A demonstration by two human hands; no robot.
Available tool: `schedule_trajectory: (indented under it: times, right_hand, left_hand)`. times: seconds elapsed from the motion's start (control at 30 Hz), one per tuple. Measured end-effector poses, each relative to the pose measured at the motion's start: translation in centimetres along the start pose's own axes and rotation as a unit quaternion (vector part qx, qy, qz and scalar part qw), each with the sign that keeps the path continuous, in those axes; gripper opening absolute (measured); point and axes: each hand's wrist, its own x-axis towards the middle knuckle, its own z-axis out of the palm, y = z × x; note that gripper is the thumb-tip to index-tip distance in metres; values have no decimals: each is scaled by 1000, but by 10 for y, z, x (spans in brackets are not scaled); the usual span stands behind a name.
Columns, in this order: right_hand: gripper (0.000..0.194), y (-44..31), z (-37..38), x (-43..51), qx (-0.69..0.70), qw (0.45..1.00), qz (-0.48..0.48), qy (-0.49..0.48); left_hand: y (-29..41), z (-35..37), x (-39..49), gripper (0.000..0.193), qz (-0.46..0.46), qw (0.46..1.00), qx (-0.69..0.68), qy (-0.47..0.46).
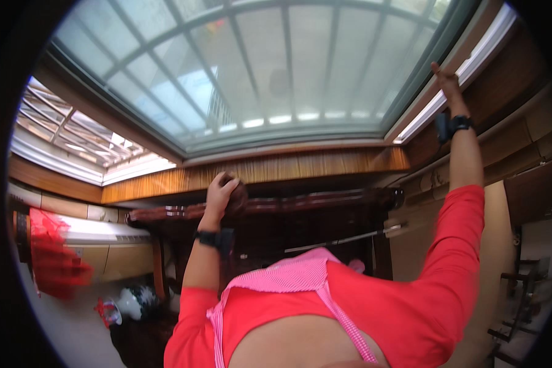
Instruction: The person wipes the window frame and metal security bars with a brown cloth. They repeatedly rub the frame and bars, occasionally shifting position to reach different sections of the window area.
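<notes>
My left hand [223, 193] is curled over the rounded dark knob [237, 198] in the middle of a carved wooden backrest [290, 206], below the window sill. My right hand [447, 83] is raised at the upper right, against the side frame [423, 99] of a large window. Its fingers look extended and nothing shows in it. The window pane [276, 69] fills the top, with curved bars behind the glass. A black device is strapped to each wrist.
A wood-grain sill [257, 170] runs below the window. At left are a barred side window [73, 129], a red cloth [57, 257] over a white unit [96, 228], and a patterned vase [138, 301]. A thin metallic rod [345, 240] lies across the seat area. Dark shelving [517, 294] stands right.
</notes>
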Motion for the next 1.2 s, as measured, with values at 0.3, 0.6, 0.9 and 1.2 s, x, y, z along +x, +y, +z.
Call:
schedule_trajectory:
  times: [0.3, 0.6, 0.9, 1.2]
  right_hand:
    - [69, -16, -10, -4, -51, 994, 37, -94]
    - [50, 33, -38, 14, -157, 957, -149, -192]
    - [72, 69, -36, 2, -142, 971, -163, -103]
    - [96, 71, -29, 5, -192, 953, -233, -27]
  left_hand:
    - [-104, 148, 70, 38, -95, 976, 196, -21]
    - [-157, 237, 110, 61, -243, 926, 255, 139]
    - [-222, 238, 124, 50, -431, 840, -119, 308]
    - [-233, 230, 120, 50, -373, 917, 70, 123]
